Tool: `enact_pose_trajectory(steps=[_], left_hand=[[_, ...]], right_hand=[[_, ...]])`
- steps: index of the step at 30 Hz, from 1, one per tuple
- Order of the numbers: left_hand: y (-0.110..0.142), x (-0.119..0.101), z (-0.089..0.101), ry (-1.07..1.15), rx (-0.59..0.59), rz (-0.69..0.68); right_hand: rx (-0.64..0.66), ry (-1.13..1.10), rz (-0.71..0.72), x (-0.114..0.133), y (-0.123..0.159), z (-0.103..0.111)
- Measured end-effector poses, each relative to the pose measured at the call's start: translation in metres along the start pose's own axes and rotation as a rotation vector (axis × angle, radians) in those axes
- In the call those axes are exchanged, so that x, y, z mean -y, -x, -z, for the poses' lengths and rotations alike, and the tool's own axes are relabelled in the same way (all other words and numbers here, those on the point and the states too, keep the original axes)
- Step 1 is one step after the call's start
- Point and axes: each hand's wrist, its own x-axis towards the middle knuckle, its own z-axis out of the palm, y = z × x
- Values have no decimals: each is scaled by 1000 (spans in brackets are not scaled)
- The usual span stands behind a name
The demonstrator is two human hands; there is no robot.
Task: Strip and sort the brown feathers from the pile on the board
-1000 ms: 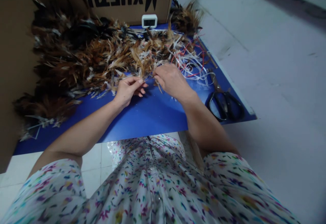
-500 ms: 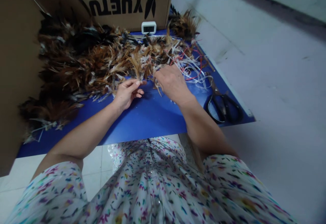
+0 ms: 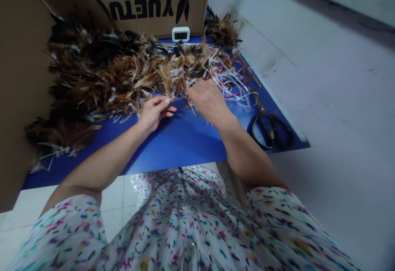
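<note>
Left of the scissors, we note a tan feather tuft, long axis pointing away from us, its base pinched in the nearer left hand. The right hand lies between tuft and scissors, fingertips hidden; we cannot tell its grip.

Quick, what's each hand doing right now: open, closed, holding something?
Left hand: thumb and forefinger pinched closed, seemingly on a tan feather tuft.
Right hand: fingertips hidden, so its grip can't be told.
</note>
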Motion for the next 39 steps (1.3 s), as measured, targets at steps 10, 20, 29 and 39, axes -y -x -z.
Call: enact_pose_trajectory(steps=[10,20,29,39], left_hand=[[3,0,-2,-66,81,35],[-3,0,2,46,29,33],[0,-5,1,148,15,30],[1,3,0,124,139,31]], right_hand=[[-13,0,27,3,2,-8],[-204,-300,-190,7,3,-6],[-249,-997,-533,14,-3,-27],[-176,-1291,-379,22,-8,-27]])
